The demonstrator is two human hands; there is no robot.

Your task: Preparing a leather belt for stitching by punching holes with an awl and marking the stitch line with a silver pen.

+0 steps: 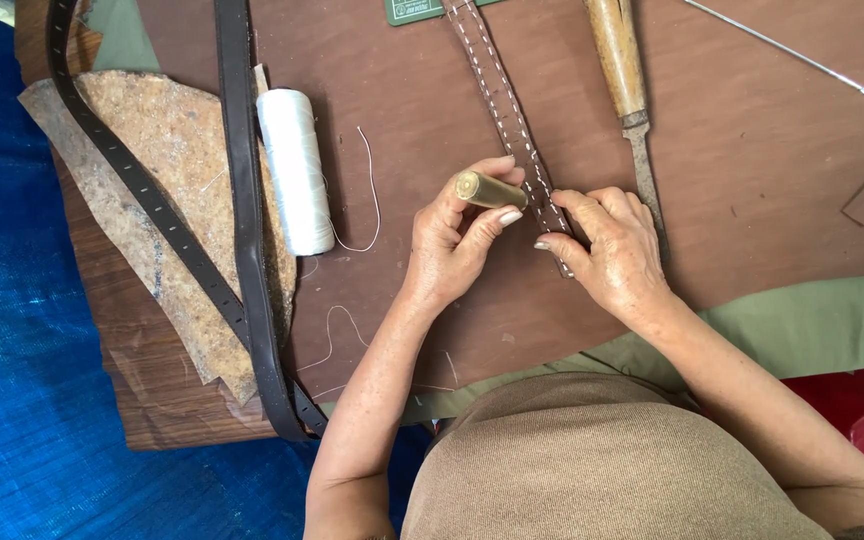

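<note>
Strap: brown leather strap [508, 110] with two rows of white stitches, lying on the worktop [752, 180] and running from the top edge down to the hands.
Left hand: left hand [452, 240], fingers closed around a short wooden handle [487, 190]; its tip points at the strap's edge and is hidden by the fingers.
Right hand: right hand [612, 245], fingers spread flat and pressing the strap's lower end; it grips nothing.
Knife: wooden-handled knife [627, 95] just right of the strap, blade reaching under the right hand.
Thread: white spool [295, 165] left of the hands, with loose thread trailing.
Left side: dark punched belts [244, 230] across a rough leather scrap [177, 170].
Top right: thin metal rod [782, 50].
</note>
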